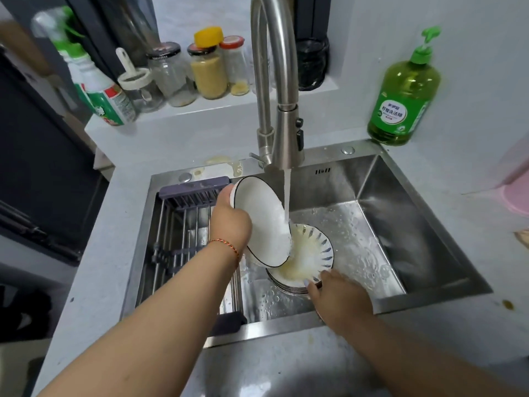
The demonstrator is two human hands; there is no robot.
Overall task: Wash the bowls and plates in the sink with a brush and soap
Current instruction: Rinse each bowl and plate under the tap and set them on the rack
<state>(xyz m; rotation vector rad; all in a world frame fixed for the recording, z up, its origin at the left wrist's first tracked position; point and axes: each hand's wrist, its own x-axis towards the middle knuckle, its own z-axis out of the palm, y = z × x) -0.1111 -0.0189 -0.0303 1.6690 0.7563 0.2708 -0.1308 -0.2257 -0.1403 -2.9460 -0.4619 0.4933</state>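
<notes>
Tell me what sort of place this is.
Most likely a home kitchen: a stainless steel sink under a running steel gooseneck tap, a green pump bottle of dish soap, and glass seasoning jars on the ledge.

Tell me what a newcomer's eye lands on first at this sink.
First, the water stream falling from the tall steel faucet onto the white bowl, which the left hand holds tilted over the basin. Below it, the right hand grips the rim of a blue-patterned bowl full of cloudy yellowish water, atop stacked dishes. The green soap bottle stands at the sink's back right corner.
</notes>
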